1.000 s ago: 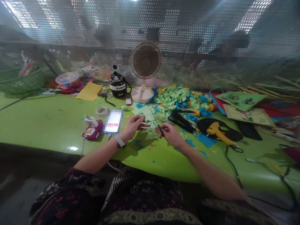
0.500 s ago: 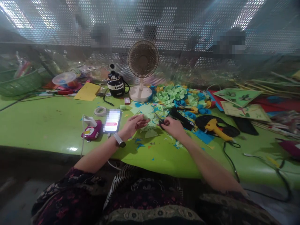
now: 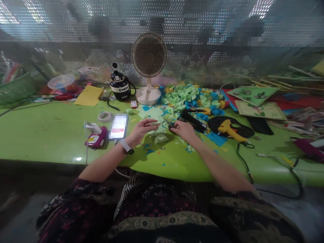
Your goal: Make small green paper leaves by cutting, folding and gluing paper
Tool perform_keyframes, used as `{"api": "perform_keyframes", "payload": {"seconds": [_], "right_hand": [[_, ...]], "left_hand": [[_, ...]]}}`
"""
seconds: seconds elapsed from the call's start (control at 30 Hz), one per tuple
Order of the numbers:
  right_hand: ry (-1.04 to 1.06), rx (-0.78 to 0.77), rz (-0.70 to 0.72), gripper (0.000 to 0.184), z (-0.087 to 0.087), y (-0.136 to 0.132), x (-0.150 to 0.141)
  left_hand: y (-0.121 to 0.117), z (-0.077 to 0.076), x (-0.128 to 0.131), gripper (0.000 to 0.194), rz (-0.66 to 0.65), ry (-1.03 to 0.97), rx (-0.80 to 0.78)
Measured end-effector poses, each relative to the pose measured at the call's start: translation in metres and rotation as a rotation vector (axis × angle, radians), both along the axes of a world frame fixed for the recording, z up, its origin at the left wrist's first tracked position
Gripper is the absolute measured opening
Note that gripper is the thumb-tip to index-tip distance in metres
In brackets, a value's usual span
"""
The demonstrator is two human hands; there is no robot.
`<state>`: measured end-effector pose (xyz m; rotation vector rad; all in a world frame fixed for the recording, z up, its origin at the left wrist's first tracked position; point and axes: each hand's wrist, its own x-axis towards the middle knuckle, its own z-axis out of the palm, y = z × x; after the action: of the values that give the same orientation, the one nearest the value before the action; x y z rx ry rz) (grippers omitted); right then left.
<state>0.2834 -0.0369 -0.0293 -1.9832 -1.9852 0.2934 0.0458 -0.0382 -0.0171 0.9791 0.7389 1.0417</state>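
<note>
My left hand (image 3: 142,131) pinches a small piece of pale green paper (image 3: 154,124) between thumb and fingers, just above the table. My right hand (image 3: 185,131) is closed round the dark handles of a pair of scissors (image 3: 171,124). Their blades point up and left, toward the paper but apart from it as far as I can see. Beneath and beyond both hands lie pale green paper sheets (image 3: 153,112) and cut scraps. A larger green cut piece (image 3: 161,138) rests on the table just below the hands.
Behind the hands is a heap of green, blue and yellow paper shapes (image 3: 186,95). A fan (image 3: 149,55) and dark bottle (image 3: 120,89) stand at the back. A lit phone (image 3: 118,126) lies left; a black stapler-like tool (image 3: 193,122) and yellow glue gun (image 3: 231,130) lie right.
My left hand has turned and lifted slightly, so the green paper in its pinch now shows. My right hand keeps the scissors nearby. The whole view has shifted a little.
</note>
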Motion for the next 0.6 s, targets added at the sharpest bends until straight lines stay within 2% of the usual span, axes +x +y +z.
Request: {"api": "perform_keyframes", "payload": {"seconds": [0.13, 0.2, 0.27, 0.33, 0.5, 0.6], "right_hand": [[0.189, 0.049, 0.025, 0.011, 0.009, -0.008, -0.005], [0.378, 0.067, 0.095, 0.016, 0.014, -0.018, -0.015], [0.657, -0.058, 0.266, 0.027, 0.016, -0.029, -0.029], [0.831, -0.137, 0.341, 0.034, 0.015, -0.04, -0.042], [1.047, -0.127, 0.331, 0.031, 0.012, -0.048, -0.053], [1.086, -0.11, 0.289, 0.032, 0.012, -0.046, -0.05]], "left_hand": [[0.0, -0.002, 0.001, 0.034, 0.034, 0.032, 0.061], [-0.002, -0.003, 0.003, 0.035, 0.062, 0.029, 0.077], [-0.006, -0.005, 0.006, 0.033, 0.072, 0.021, 0.076], [-0.009, -0.005, 0.01, 0.032, 0.055, 0.008, 0.059], [-0.016, -0.005, 0.013, 0.031, -0.037, -0.013, 0.036], [-0.016, -0.003, 0.013, 0.032, -0.045, -0.019, 0.006]]}}
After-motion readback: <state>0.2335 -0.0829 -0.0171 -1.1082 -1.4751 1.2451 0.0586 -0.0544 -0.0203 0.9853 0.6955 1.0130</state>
